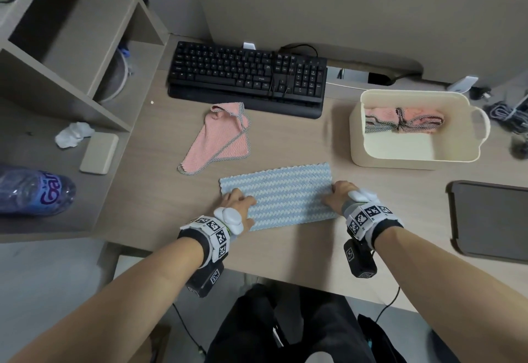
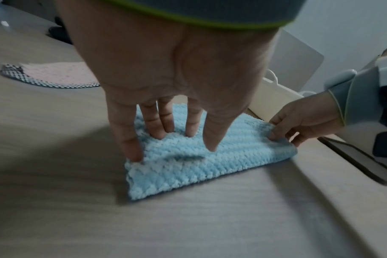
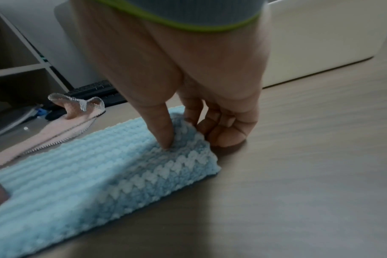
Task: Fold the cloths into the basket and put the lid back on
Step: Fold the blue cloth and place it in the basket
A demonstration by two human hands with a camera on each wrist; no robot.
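A light blue cloth (image 1: 280,194) lies folded in a long strip on the desk in front of me. My left hand (image 1: 238,201) presses its left end flat with straight fingers (image 2: 126,139). At the strip's right end, my right hand (image 1: 340,195) pinches the edge, thumb on top and fingers curled under (image 3: 188,136). A pink cloth (image 1: 220,140) lies crumpled behind the blue one. The cream basket (image 1: 400,160) stands open at the right with folded pink cloths (image 1: 403,120) against its far wall. Its dark grey lid (image 1: 491,220) lies flat at the right edge.
A black keyboard (image 1: 248,74) sits behind the pink cloth. At the left are a shelf unit (image 1: 71,48), a crumpled tissue (image 1: 74,134), a small beige box (image 1: 98,152) and a water bottle (image 1: 31,191). Cables (image 1: 503,111) lie beyond the basket.
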